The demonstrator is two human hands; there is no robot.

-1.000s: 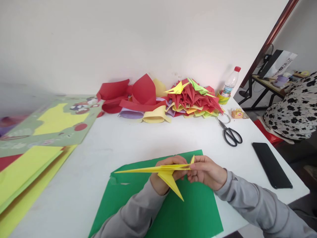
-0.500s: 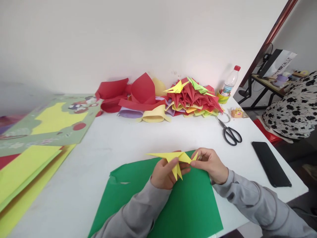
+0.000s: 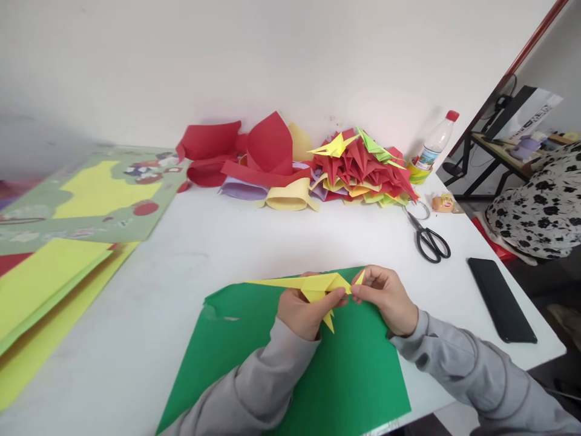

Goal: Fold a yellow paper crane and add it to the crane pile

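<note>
Yellow folded paper [image 3: 320, 282] gripped by left hand [image 3: 299, 312], its small pointed end pinched by right hand [image 3: 388, 303]; held over green sheet's [image 3: 354, 363] far edge. Scissors [image 3: 423, 230], phone [image 3: 502, 300] laid near table's [image 3: 227, 242] right edge.

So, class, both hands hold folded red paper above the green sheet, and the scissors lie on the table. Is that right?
Not quite: the folded paper is yellow, not red, as the head view shows. The left hand and right hand do hold it above the green sheet, and the scissors lie on the table.
</note>
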